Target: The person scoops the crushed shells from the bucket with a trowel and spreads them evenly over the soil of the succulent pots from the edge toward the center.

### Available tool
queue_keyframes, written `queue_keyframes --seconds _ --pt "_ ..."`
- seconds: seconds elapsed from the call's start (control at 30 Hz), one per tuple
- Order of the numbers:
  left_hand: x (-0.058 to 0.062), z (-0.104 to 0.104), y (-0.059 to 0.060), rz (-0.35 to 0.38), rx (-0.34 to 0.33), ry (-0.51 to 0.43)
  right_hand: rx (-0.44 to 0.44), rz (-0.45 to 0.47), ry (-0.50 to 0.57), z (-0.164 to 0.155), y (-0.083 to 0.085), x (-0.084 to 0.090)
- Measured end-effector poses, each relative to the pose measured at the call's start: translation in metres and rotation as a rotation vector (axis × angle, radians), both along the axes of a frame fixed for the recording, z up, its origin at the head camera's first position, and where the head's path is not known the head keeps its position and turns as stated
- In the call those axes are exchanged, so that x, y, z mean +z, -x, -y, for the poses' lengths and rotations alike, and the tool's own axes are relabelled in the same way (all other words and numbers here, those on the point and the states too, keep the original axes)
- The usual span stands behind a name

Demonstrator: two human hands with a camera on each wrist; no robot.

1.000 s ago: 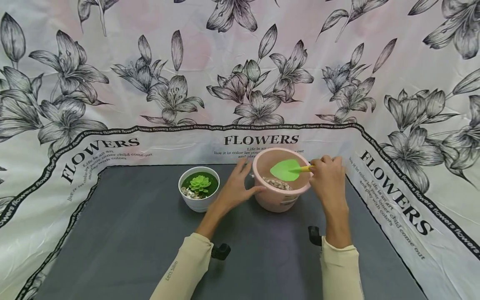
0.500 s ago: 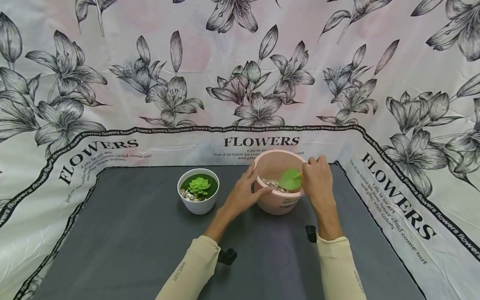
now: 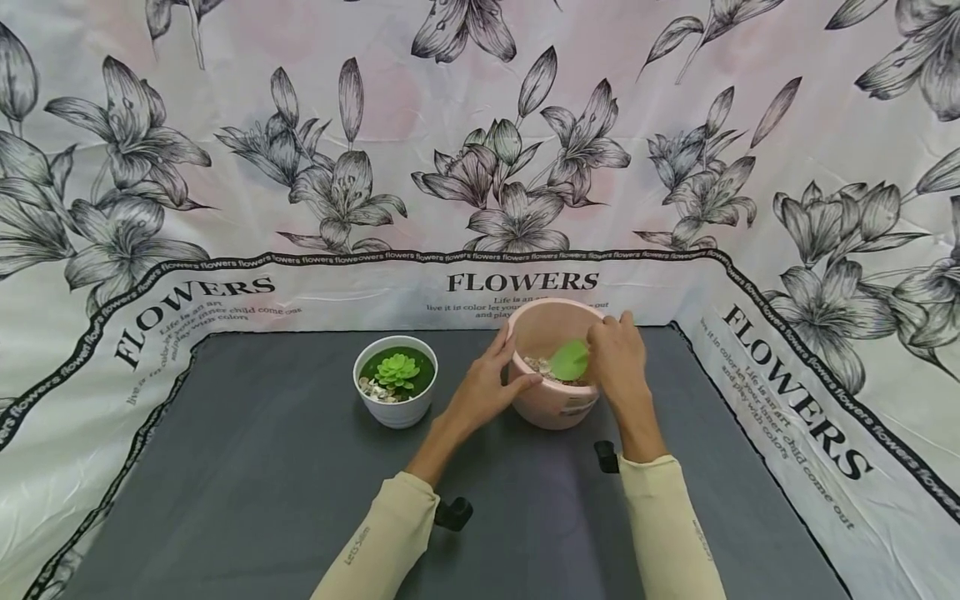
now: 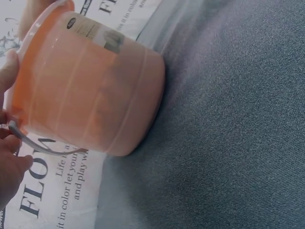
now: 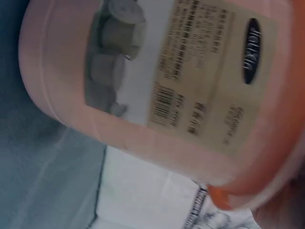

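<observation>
A pink plastic bucket (image 3: 547,410) stands on the dark cloth with pebbles (image 3: 536,364) at its bottom. My left hand (image 3: 480,385) holds its rim on the left, thumb over the near edge. In the left wrist view, the fingers lie by the bucket's grey handle (image 4: 43,148). My right hand (image 3: 618,354) grips a small garden trowel by its handle, at the bucket's right rim. The trowel's green blade (image 3: 570,361) points down inside the bucket, close over the pebbles. A paper label (image 5: 205,71) shows on the bucket's wall in the right wrist view, where the trowel is hidden.
Left of the bucket stands a white pot (image 3: 397,410) with a green succulent (image 3: 397,370) and small stones. Behind rises a white flower-printed cloth (image 3: 360,292), which also borders both sides of the grey cloth (image 3: 262,467).
My right hand has moved left and lowered the trowel blade from the bucket's mouth to the pebbles. My left hand has come in from beside the bucket to its rim.
</observation>
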State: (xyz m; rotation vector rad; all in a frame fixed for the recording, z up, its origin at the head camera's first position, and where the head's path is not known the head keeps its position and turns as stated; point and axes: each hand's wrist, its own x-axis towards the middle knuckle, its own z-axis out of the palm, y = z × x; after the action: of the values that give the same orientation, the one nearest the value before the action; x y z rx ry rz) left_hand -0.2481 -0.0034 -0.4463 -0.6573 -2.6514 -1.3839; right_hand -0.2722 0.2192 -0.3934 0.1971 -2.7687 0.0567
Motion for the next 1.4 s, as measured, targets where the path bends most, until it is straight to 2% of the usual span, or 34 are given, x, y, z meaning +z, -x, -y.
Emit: queue_keyframes --seconds 0.1,0.2,0.3,0.5,0.67,0.77,0.93,1.1,1.4 --pt "0.0 0.002 -0.001 -0.003 0.005 -0.011 0.047 0.011 0.097 0.001 0.005 -0.005" --pt "0.0 0.002 -0.001 0.002 0.001 0.002 0.074 -0.008 0.15 0.0 0.009 -0.009" --pt "0.0 0.002 -0.001 0.011 -0.011 0.022 0.067 -0.024 0.202 -0.002 0.008 -0.012" --pt "-0.001 0.002 -0.002 0.032 -0.031 0.027 0.054 0.021 0.278 -0.007 0.004 -0.015" --pt "-0.002 0.003 -0.002 0.042 -0.029 0.017 0.1 0.018 0.343 -0.01 0.0 -0.01" --pt "-0.002 0.004 -0.002 0.039 -0.029 0.029 0.112 0.047 0.402 -0.013 -0.004 -0.003" --pt "0.0 0.002 -0.002 0.041 -0.039 0.036 0.07 0.092 0.476 -0.017 -0.01 0.005" --pt "0.0 0.001 0.0 0.045 -0.039 0.036 0.013 0.069 0.505 -0.016 -0.017 0.013" --pt "0.002 0.005 0.002 0.057 -0.031 0.013 -0.093 0.043 0.544 -0.02 -0.029 0.038"
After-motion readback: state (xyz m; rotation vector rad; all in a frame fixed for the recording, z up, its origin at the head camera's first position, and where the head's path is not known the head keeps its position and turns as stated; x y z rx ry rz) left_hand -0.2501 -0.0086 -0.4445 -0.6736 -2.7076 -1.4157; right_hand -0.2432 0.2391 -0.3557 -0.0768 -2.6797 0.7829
